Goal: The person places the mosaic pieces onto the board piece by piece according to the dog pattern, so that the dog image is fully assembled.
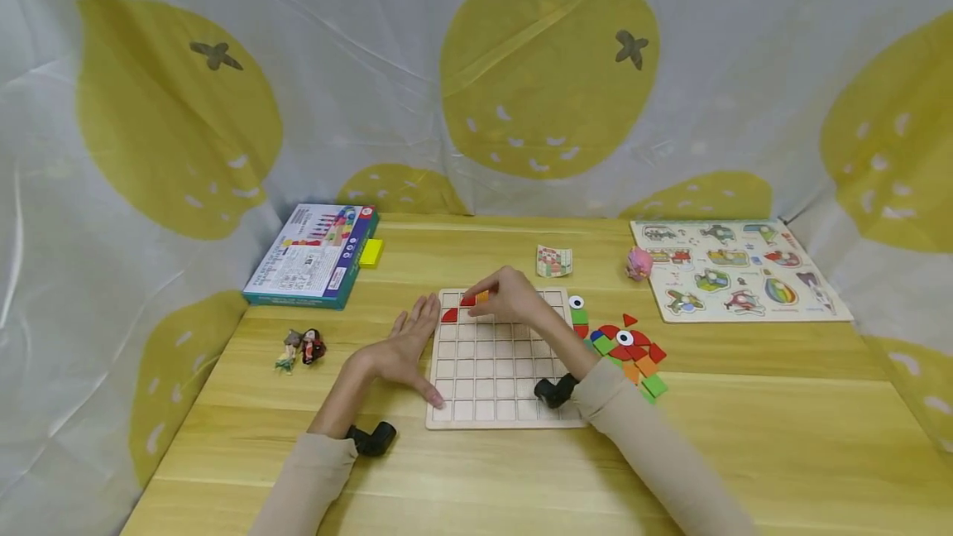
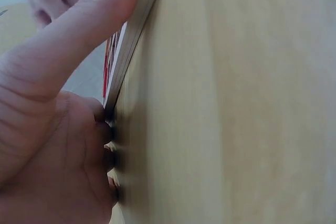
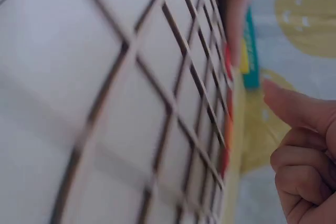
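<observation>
With straight fingers, the left hand [image 1: 402,352] braced the grid board [image 1: 484,369], likely preventing slip; the right hand [image 1: 510,296] hovered above it, grip indeterminable.

A curtained-off play space is shown, though whether it is set in a home or a studio cannot be told. A wood-grained surface [image 1: 774,437] is closed in at the back and sides by a fruit-printed curtain [image 1: 365,64], and a puzzle [image 1: 744,281], a board [image 1: 484,369], tiles [image 1: 646,366] and a box [image 1: 308,259] are laid on it.
</observation>
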The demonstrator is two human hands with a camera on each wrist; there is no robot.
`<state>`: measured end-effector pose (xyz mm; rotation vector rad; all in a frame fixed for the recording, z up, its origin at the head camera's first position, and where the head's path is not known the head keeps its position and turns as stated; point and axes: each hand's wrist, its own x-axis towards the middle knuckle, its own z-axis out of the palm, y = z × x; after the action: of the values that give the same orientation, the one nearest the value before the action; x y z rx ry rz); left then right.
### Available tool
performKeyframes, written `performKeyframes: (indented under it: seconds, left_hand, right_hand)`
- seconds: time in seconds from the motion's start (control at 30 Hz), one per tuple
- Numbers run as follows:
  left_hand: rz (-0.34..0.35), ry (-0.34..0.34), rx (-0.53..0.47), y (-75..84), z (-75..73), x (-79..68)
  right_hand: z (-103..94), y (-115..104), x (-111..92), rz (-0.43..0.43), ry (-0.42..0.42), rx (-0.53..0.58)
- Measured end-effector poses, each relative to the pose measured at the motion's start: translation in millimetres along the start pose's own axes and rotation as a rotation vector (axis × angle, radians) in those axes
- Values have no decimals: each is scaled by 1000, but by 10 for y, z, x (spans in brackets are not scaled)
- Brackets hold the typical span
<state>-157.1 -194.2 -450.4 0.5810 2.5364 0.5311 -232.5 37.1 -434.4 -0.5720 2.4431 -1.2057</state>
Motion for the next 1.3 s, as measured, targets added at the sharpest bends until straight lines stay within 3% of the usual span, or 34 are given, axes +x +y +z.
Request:
performKeyframes:
  seconds: [0.23,0.37,0.5,0.67,0.9,1.13,1.3]
  left_hand:
    - [6,14,-21,0,21,-3]
    - [2,17,-18,-13,8,-2]
    - [-1,17,-25,-23,-11,-30]
    - [3,9,-13,-17,-11,-28]
    - [4,10,-17,-16,-7,-10]
    - [7,11,17,-28,-5,-13]
    - [12,10,15,-17,4,-6]
  right_hand:
    - [-698,499,-673,70,59,-33]
    - [-911,831,-851,162,107,-11]
    - [-949,973,-831,221,101,38]
    - [-952,1036,-794,270,105,58]
    - [-1028,1094,-857,339,132,176]
    - [-1021,1109,-843,297,107,130]
    - [-1034,1116,-867,257,133,7]
